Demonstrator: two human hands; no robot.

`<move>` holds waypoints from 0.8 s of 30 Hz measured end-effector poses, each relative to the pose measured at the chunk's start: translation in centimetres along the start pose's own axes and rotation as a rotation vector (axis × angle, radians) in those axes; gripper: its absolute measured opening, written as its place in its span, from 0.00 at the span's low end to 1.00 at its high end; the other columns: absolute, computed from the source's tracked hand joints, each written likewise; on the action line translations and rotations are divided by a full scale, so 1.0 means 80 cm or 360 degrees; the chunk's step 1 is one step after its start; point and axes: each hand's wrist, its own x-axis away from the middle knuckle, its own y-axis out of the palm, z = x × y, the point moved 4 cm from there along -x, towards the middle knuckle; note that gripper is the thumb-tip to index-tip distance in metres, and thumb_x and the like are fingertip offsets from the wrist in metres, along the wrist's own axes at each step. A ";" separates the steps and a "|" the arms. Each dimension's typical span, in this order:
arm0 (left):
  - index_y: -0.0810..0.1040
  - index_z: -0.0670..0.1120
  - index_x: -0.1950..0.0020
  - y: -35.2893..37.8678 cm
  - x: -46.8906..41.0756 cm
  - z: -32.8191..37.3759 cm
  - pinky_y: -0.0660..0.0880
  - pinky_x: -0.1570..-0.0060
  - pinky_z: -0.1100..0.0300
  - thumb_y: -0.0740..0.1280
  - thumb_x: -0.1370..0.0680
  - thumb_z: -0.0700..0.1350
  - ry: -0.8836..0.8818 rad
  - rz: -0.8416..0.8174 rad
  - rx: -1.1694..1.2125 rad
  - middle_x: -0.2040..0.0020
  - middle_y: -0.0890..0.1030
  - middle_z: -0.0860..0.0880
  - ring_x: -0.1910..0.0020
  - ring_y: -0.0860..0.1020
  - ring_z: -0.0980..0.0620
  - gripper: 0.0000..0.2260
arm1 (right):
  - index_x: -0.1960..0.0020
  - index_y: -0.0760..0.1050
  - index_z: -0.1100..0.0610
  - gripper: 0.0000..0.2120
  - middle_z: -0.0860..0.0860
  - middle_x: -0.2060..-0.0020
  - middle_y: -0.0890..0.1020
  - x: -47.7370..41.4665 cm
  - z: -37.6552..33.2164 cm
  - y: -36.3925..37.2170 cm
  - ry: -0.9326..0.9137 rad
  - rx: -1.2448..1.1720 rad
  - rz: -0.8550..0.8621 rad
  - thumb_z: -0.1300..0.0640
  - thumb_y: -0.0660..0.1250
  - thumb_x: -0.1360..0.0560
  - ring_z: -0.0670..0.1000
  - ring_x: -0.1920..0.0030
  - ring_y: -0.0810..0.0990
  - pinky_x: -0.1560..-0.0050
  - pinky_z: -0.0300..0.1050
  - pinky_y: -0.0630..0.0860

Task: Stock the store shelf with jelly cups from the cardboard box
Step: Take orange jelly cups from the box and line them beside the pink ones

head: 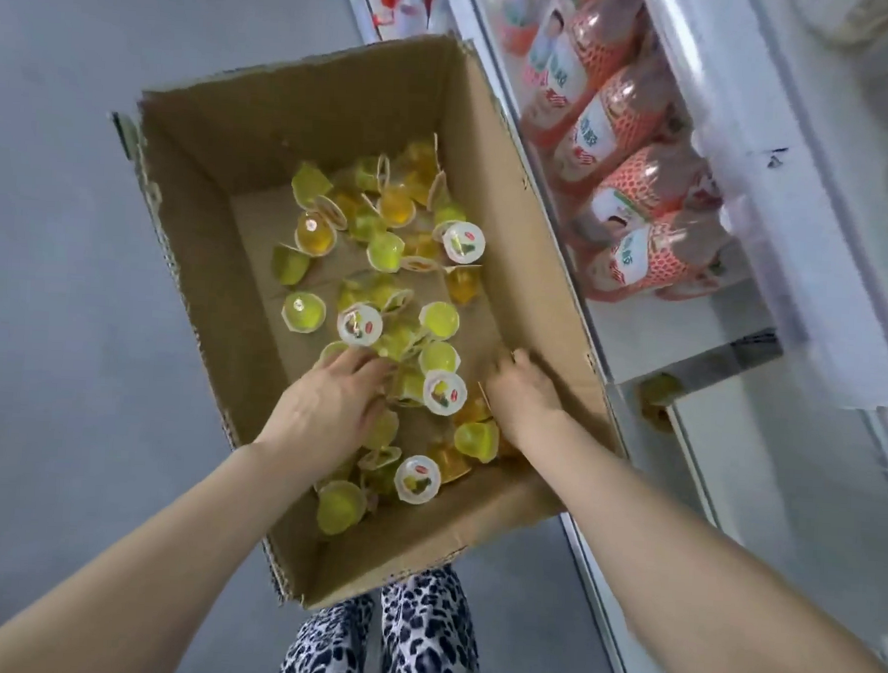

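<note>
Inside cardboard box (224,180), both hands (333,400) (524,392) reach among jelly cups (462,242); labels unreadable.

No text was legible. Jelly cup lids (463,241) in the cardboard box (308,138) carried a small red logo, too blurred to read. Pink bottles (607,134) on the shelf (698,349), upper right, showed white labels with possibly Chinese characters, unreadable.

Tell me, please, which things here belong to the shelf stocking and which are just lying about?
Part of the job:
cardboard box
jelly cups
left hand
right hand
white shelf

Not part of it:
pink netted packs
grey floor
</note>
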 end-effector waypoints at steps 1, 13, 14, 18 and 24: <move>0.74 0.47 0.31 0.004 -0.019 -0.003 0.76 0.45 0.48 0.69 0.24 0.46 -0.0009 0.0008 0.0005 0.37 0.76 0.47 0.41 0.75 0.42 0.20 | 0.28 0.65 0.61 0.19 0.57 0.33 0.70 -0.010 0.000 0.005 -0.0016 0.0073 -0.0018 0.65 0.54 0.19 0.59 0.32 0.65 0.37 0.47 0.69; 0.56 0.46 0.22 0.051 -0.223 0.038 0.60 0.30 0.55 0.60 0.21 0.36 0.0216 -0.0024 -0.0350 0.23 0.58 0.46 0.29 0.60 0.43 0.29 | 0.53 0.80 0.59 0.09 0.56 0.55 0.79 -0.023 0.006 -0.005 -0.0091 0.0023 0.0278 0.58 0.71 0.32 0.57 0.49 0.75 0.49 0.48 0.72; 0.56 0.45 0.22 0.054 -0.227 0.040 0.60 0.30 0.55 0.60 0.22 0.37 0.0237 -0.0006 -0.0408 0.25 0.60 0.45 0.30 0.61 0.42 0.29 | 0.51 0.80 0.60 0.11 0.57 0.54 0.79 -0.022 0.004 -0.004 -0.0102 -0.0009 0.0264 0.59 0.71 0.33 0.58 0.48 0.74 0.48 0.49 0.72; 0.61 0.47 0.25 0.060 -0.220 0.047 0.67 0.36 0.54 0.58 0.20 0.38 0.0231 0.0007 -0.0502 0.31 0.64 0.43 0.34 0.65 0.43 0.23 | 0.53 0.76 0.59 0.18 0.58 0.59 0.80 -0.018 0.003 -0.004 0.0002 -0.0150 0.0206 0.62 0.76 0.41 0.59 0.54 0.77 0.55 0.50 0.75; 0.65 0.47 0.29 0.065 -0.213 0.035 0.66 0.40 0.57 0.59 0.19 0.43 0.0027 -0.0116 -0.0410 0.35 0.67 0.42 0.38 0.69 0.44 0.18 | 0.49 0.75 0.58 0.18 0.58 0.56 0.78 -0.010 0.009 -0.007 0.0000 -0.0311 0.0157 0.60 0.76 0.36 0.58 0.58 0.78 0.61 0.48 0.75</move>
